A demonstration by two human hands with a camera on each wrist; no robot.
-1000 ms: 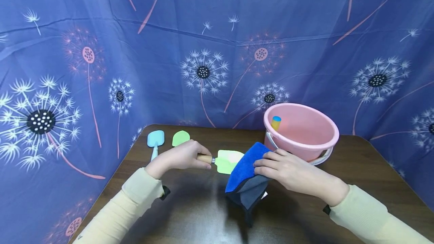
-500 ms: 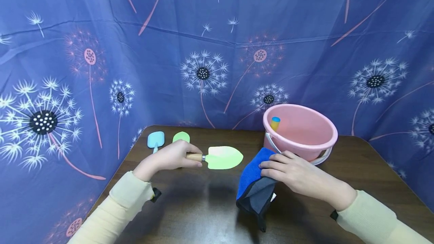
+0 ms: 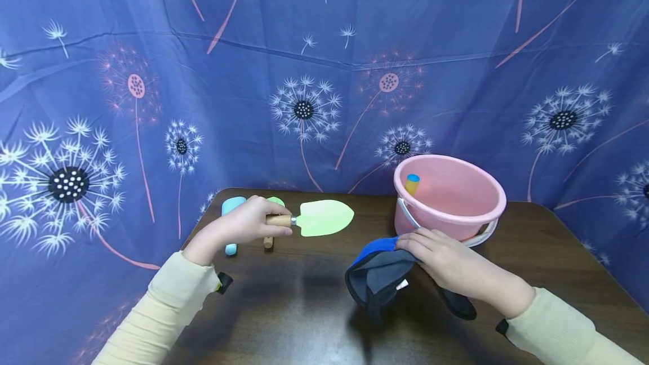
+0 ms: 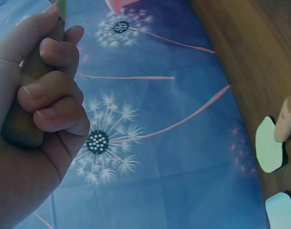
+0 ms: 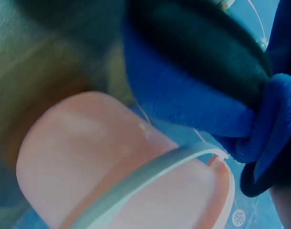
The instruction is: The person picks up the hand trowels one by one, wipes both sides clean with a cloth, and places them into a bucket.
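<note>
My left hand (image 3: 250, 219) grips the wooden handle (image 4: 33, 95) of a garden trowel with a light green blade (image 3: 325, 218), held level above the table with the blade pointing right. In the left wrist view the fingers curl round that handle. My right hand (image 3: 446, 255) pinches a blue and dark grey cloth (image 3: 382, 275), which hangs in folds with a small white tag. In the right wrist view the cloth's blue side (image 5: 183, 100) shows and most of the hand is hidden behind it. The right hand is just in front of a pink bucket (image 3: 441, 219).
Behind the left hand lie a light blue shovel (image 3: 232, 205) and another green-bladed tool with a wooden handle (image 3: 268, 243). The bucket's white bail handle (image 5: 145, 176) hangs down; a yellow and blue cylinder end (image 3: 412, 183) shows inside. A patterned blue curtain stands behind the table (image 3: 284, 320).
My left hand has drawn the trowel left and slightly up, away from the cloth. The cloth in my right hand has shifted right and folded over, showing more grey.
</note>
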